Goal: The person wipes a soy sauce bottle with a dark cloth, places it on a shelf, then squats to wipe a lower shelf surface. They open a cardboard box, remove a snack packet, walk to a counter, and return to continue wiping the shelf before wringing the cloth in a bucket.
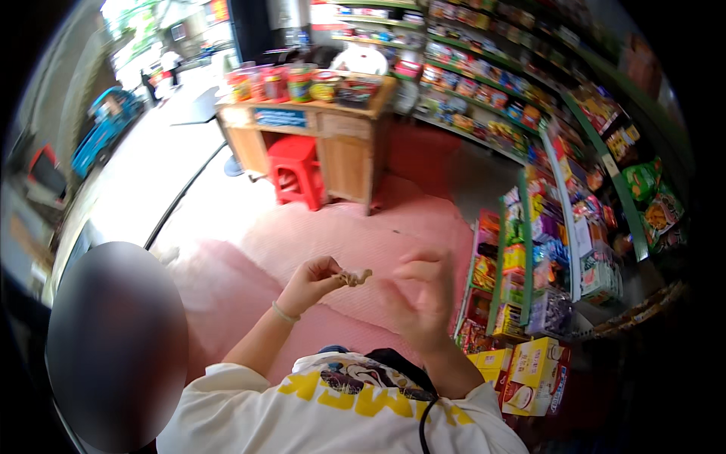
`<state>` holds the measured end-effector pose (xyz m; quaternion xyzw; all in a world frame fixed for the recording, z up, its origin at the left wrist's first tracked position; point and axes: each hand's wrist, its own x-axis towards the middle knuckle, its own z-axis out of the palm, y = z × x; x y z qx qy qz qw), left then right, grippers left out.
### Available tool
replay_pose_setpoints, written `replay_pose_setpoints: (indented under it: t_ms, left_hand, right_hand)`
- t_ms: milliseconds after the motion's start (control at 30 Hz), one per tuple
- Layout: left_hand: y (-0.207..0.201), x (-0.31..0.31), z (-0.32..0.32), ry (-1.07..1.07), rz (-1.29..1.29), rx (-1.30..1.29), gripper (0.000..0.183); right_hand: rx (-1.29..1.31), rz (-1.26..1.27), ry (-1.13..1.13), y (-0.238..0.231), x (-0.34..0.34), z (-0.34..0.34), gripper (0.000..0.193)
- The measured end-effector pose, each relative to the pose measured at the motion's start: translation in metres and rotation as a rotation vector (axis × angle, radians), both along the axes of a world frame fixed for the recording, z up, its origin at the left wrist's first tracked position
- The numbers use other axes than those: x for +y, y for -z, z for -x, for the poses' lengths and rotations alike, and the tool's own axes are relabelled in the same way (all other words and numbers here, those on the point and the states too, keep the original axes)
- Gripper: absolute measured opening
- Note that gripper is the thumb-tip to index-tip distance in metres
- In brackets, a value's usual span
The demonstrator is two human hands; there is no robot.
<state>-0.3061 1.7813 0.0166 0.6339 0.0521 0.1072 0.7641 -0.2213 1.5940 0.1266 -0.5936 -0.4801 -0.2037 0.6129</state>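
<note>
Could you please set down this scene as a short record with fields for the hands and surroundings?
Left hand: left hand pinches a small tan object
Right hand: right hand raised beside it, motion-blurred, thumb apart from fingers; no held thing visible
Floor: pink covering
Ahead: wooden desk with colourful containers on top; red stool in front
Right side: shelves of packaged goods; yellow carton low down
</note>
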Motion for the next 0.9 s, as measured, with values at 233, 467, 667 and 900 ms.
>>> replay_pose_setpoints:
  t_ms: [233,467,667,900]
  left_hand:
    - [0.009,-0.005,-0.304,-0.03,-0.639,-0.12,0.012]
    - [0.034,0.036,-0.54,-0.114,-0.211,-0.025,0.012]
    - [0.044,0.114,-0.69,-0.08,0.704,0.153,0.016]
    - [0.054,0.203,-0.891,-0.029,0.786,0.118,0.019]
  right_hand:
    - [0.343,0.331,0.217,0.072,0.0,-0.253,0.021]
    - [0.334,0.334,0.132,0.118,0.074,-0.509,0.015]
    - [-0.091,0.455,0.028,0.119,0.167,-0.692,0.023]
    - [-0.152,0.549,-0.026,0.119,0.257,-0.899,0.03]
